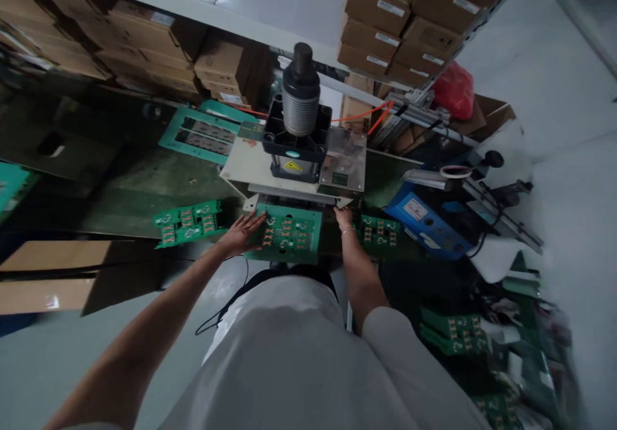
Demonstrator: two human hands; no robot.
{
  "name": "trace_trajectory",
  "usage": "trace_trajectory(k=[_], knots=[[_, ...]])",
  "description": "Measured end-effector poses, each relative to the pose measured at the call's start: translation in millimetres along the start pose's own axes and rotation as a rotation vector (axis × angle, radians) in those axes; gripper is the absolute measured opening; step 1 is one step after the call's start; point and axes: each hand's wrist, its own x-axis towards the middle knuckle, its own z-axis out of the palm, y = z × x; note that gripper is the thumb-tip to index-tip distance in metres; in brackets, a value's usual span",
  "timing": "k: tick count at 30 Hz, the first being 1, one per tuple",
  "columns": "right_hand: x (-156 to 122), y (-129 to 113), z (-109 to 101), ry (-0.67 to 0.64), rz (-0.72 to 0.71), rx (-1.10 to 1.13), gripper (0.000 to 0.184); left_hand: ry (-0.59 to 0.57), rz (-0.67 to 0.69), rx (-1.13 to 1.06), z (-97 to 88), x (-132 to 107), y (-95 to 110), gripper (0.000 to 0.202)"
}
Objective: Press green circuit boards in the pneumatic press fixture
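Note:
A bench press (294, 160) with a black cylinder head stands in front of me. At its front lies a green fixture plate (313, 224) carrying a green circuit board panel (286, 233) with copper-coloured marks. My left hand (243, 232) lies with fingers spread at the plate's left edge. My right hand (343, 216) is by the press's front right corner, fingers reaching forward and holding nothing that I can see; the fingertips are small and dim. Another circuit board panel (187, 223) lies left of my left hand. A further board panel (380, 231) is right of my right wrist.
A blue machine (427, 221) with a tape roll (456, 171) stands at right. Behind the press lies a teal frame (168, 137). Cardboard boxes (400, 25) are stacked at the back, and an open carton (120, 269) stands left. More boards (457, 333) lie lower right.

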Motion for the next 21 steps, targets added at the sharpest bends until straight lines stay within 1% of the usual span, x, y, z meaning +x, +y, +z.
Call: trace_trajectory(k=[2,4,7,9,11,12,14,16,18,21], knots=[[-2,6,-8,-0.02,0.046,0.001,0.022,0.046,-0.027,-0.003,2.8,1,-2,0.092],[-9,19,-25,-0.001,0.078,-0.013,0.031,0.103,-0.075,-0.02,4.3,3,-3,0.091],[-30,52,-65,0.095,0.132,-0.127,0.031,0.225,-0.204,-0.067,4.3,9,1,0.095],[-44,76,-92,0.155,0.219,-0.261,0.031,0.312,-0.28,-0.106,4.2,14,8,0.098],[-54,95,-114,0.169,0.329,-0.383,0.034,0.374,-0.304,-0.141,4.8,18,17,0.097],[-57,102,-121,0.158,0.373,-0.429,0.036,0.398,-0.304,-0.152,5.2,20,23,0.095],[-57,110,-128,0.12,0.417,-0.487,0.038,0.432,-0.303,-0.158,6.2,21,32,0.088],[-55,113,-130,0.078,0.425,-0.51,0.038,0.458,-0.306,-0.152,6.8,20,39,0.082],[-51,114,-129,0.043,0.418,-0.512,0.038,0.482,-0.307,-0.147,7.0,19,42,0.078],[-48,113,-128,0.009,0.405,-0.503,0.036,0.519,-0.296,-0.152,7.4,15,41,0.075]])
